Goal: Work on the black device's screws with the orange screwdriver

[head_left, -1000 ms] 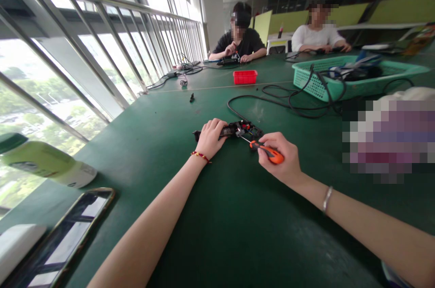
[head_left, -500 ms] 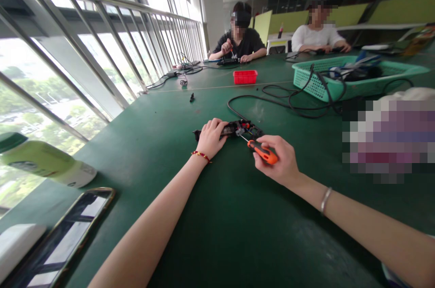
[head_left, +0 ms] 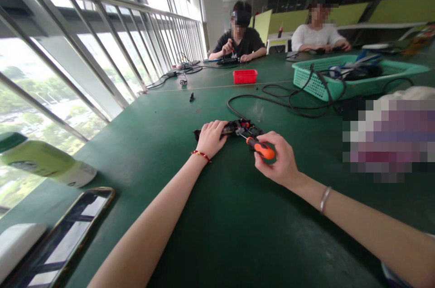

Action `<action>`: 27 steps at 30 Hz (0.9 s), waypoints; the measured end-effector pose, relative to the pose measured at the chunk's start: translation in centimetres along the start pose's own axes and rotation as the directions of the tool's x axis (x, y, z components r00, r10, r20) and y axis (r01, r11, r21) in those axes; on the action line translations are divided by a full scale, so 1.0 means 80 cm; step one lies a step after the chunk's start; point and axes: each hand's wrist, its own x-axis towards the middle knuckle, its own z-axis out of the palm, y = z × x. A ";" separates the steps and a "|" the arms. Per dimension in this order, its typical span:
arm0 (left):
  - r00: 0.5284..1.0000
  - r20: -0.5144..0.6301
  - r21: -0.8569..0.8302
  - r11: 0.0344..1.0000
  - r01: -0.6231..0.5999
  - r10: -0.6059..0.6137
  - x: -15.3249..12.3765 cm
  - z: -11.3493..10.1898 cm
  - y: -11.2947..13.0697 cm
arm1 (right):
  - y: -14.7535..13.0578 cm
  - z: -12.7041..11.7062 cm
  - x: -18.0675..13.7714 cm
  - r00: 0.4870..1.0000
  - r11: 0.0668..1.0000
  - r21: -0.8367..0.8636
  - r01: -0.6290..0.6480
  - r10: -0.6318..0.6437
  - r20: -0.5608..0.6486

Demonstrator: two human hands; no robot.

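Observation:
My left hand (head_left: 211, 137) is wrapped over a black elongated device (head_left: 231, 128) lying on the green table, its fingers closed round the body. The device's right end is opened up, with wires and small red parts showing; its exact kind I cannot tell. An orange and black screwdriver (head_left: 261, 146) sits between the thumb and fingers of my right hand (head_left: 277, 157). Its thin shaft points up and left into the exposed inside of the device. The tip itself is too small to make out.
Beyond the device stand a small red bin (head_left: 244, 77) and a green basket (head_left: 311, 80) of tools, with a black cable (head_left: 288, 103) looping between. A bottle (head_left: 47, 161) and a phone (head_left: 74, 233) lie at left. Two people sit across the table (head_left: 204, 215).
The screwdriver's handle has turned and shifted slightly up and left, and my right fingers have loosened a little round it. My left hand and the device stay put.

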 end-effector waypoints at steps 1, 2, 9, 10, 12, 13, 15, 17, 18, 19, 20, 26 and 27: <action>1.000 -0.001 0.000 1.000 0.001 -0.001 0.000 0.000 0.000 | 0.000 0.000 0.000 1.000 1.000 0.002 0.011 -0.011 0.004; 1.000 -0.003 0.000 1.000 0.002 -0.002 0.000 0.000 0.000 | -0.001 0.000 0.000 1.000 1.000 -0.005 0.019 -0.019 0.015; 1.000 -0.014 0.021 1.000 -0.004 0.004 0.000 0.001 0.000 | 0.000 0.000 0.001 1.000 0.999 -0.044 -0.005 0.006 0.015; 1.000 -0.015 0.019 1.000 -0.004 0.005 0.000 0.001 0.000 | 0.000 0.000 0.002 1.000 1.000 -0.030 -0.003 0.003 -0.002; 1.000 -0.013 0.015 1.000 -0.005 0.005 0.000 0.001 0.000 | 0.000 0.000 0.002 1.000 1.000 -0.005 0.013 -0.013 -0.019; 1.000 -0.012 0.014 1.000 -0.004 0.004 0.000 0.001 0.000 | 0.000 0.000 0.002 1.000 1.000 -0.004 0.020 -0.020 -0.015; 1.000 -0.011 0.018 1.000 -0.002 0.002 0.000 0.001 0.000 | 0.000 0.000 0.002 1.000 0.999 -0.027 0.019 -0.019 0.007; 1.000 -0.011 0.027 1.000 -0.002 0.002 0.000 0.001 0.000 | 0.001 0.000 0.000 1.000 0.999 -0.049 -0.008 0.009 0.020; 1.000 -0.011 0.031 1.000 -0.002 0.003 0.000 0.001 0.000 | 0.002 0.000 -0.001 0.999 0.998 -0.048 -0.028 0.029 0.018; 1.000 -0.011 0.033 0.999 -0.003 0.004 0.000 0.001 0.000 | 0.003 0.001 -0.002 0.999 0.998 -0.041 -0.045 0.046 0.005; 1.000 -0.010 0.035 0.999 -0.004 0.004 0.000 0.001 0.000 | 0.004 0.001 -0.003 0.998 0.998 -0.032 -0.057 0.056 -0.014; 1.000 -0.009 0.042 0.999 -0.008 0.008 0.000 0.001 0.000 | 0.003 0.001 -0.003 0.999 0.999 -0.017 -0.038 0.037 -0.025; 1.000 -0.009 0.043 0.999 -0.007 0.008 0.000 0.001 0.000 | 0.002 0.001 -0.002 0.999 0.999 -0.031 -0.031 0.030 -0.010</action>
